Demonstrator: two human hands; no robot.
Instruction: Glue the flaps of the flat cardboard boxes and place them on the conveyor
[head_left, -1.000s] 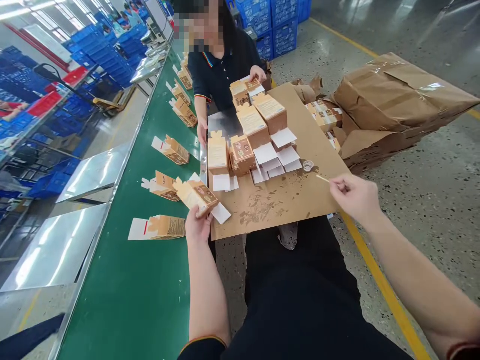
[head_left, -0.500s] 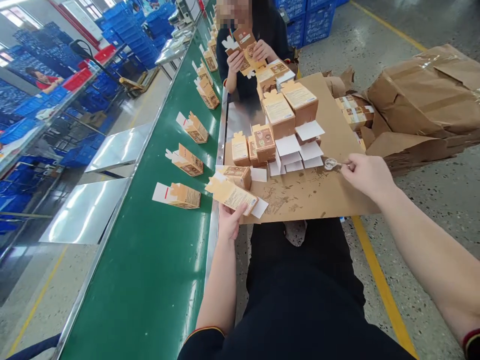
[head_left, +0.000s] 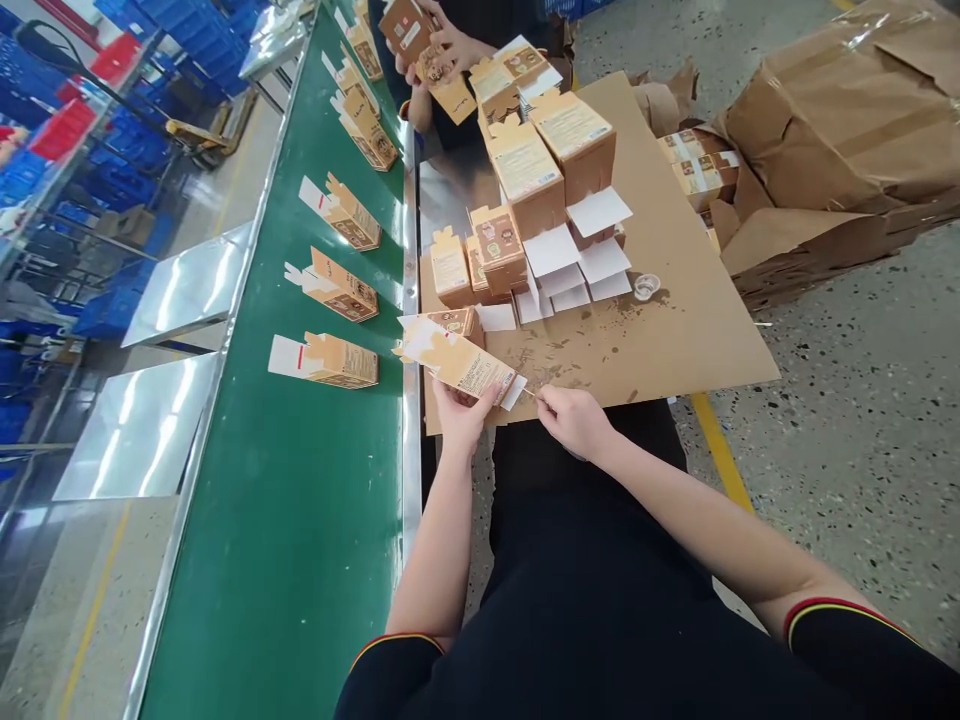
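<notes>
My left hand grips a small printed carton from below, tilted, with its white end flap sticking out to the right. In my right hand a thin stick is pinched, its tip close to that flap; whether it touches I cannot tell. A small clear cup rests on the stained cardboard sheet, beyond my right hand. Another carton lies just behind the held one. Further back, several cartons stand stacked, some with white flaps spread outward.
At left runs a green conveyor belt carrying a row of open-topped cartons. A person across the sheet holds a brown carton in both hands. A large torn cardboard box stands at right.
My right hand has moved left from the cup to the held carton's flap, bringing the stick with it. My left hand keeps hold of the carton. The view has shifted, so the surroundings appear moved.
</notes>
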